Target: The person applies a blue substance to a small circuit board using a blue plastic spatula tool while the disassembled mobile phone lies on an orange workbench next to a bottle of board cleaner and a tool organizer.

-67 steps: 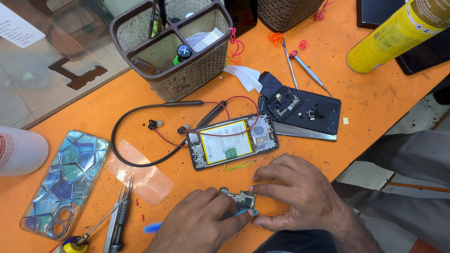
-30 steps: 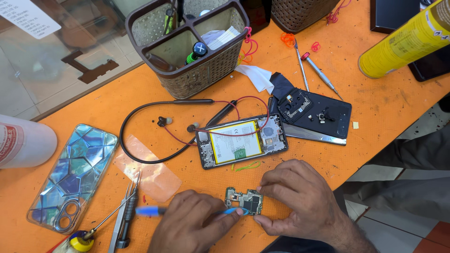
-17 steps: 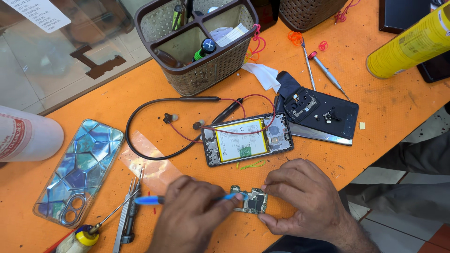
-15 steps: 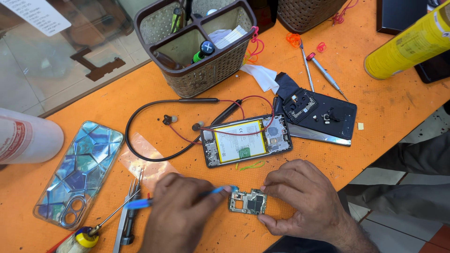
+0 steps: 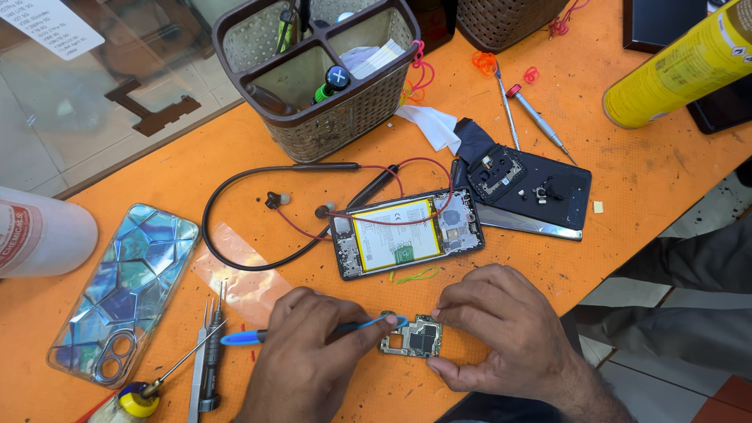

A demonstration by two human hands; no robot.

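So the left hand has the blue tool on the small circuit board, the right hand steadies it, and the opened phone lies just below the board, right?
Not quite. In the head view the opened phone lies above the circuit board, farther from the person. The left hand does hold the blue tool, and the right hand steadies the board.

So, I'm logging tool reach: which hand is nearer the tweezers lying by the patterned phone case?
Left. The left hand, holding a blue tool, sits just right of the tweezers; the right hand is farther right, past the small circuit board.

Bare hands, no rings; grey trousers.
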